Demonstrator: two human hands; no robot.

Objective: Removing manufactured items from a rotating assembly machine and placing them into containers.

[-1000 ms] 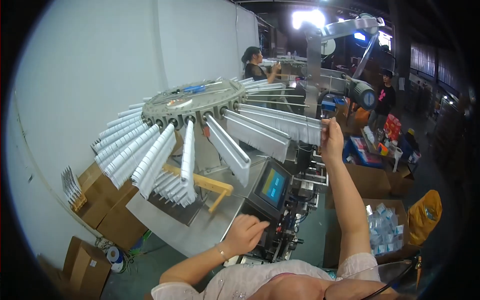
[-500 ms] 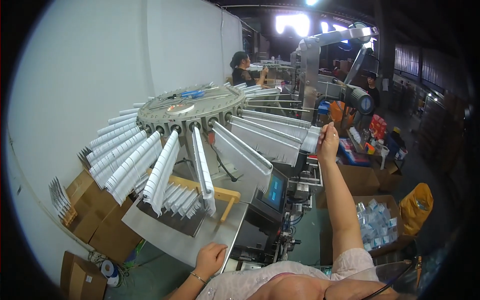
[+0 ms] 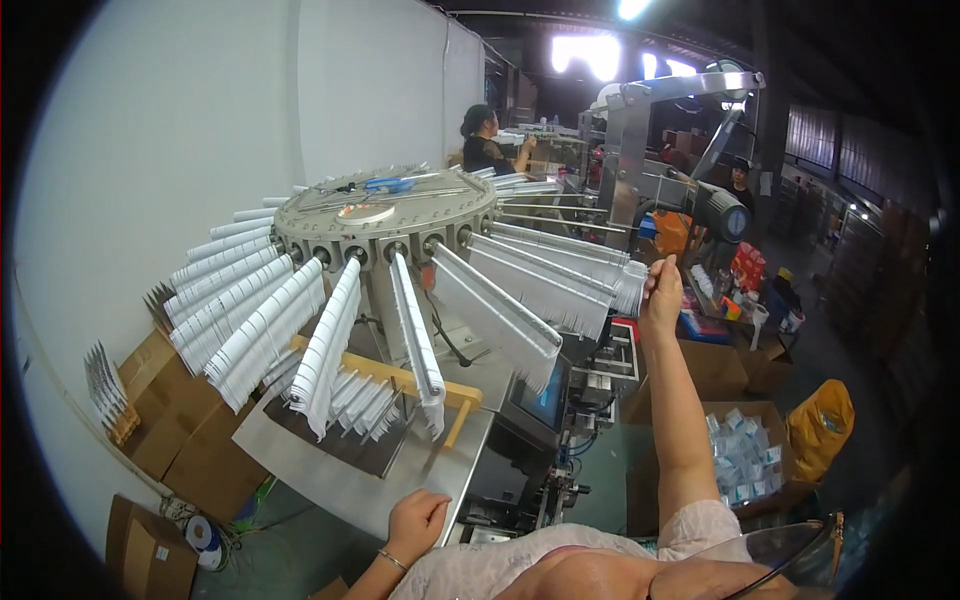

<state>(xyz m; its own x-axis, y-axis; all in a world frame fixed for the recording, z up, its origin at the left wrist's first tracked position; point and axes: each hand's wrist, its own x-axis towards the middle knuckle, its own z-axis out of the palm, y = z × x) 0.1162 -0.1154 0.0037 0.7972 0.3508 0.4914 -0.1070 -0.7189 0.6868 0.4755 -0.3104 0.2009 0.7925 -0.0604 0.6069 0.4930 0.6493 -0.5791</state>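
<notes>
A round grey metal carousel (image 3: 455, 200) carries many outward rods hung with stacks of thin white sheets (image 3: 500, 305). My right arm reaches out to the right side. There my right hand (image 3: 660, 300) is closed, fingertips together, at the outer end of a rod's white stack (image 3: 629, 285); what lies between the fingers cannot be made out. My left hand (image 3: 418, 520) rests at the edge of the metal tabletop (image 3: 320, 470), fingers curled, with nothing visible in it. A wooden-framed rack (image 3: 455, 392) with several short white stacks (image 3: 360, 405) lies on that tabletop.
Below the carousel stand a dark-framed screen (image 3: 545, 392) and machine parts. At right are a carton (image 3: 785, 480) of small clear packets and a yellow sack (image 3: 820, 430). An overhead metal arm (image 3: 690, 88) holds a motor (image 3: 725, 213). Two people work farther back. Cartons (image 3: 215, 465) stand at left.
The view has shifted slightly. The front white stacks now sit a little farther right, and one covers more of the screen. My right hand stays at the rod end; my left hand has barely moved.
</notes>
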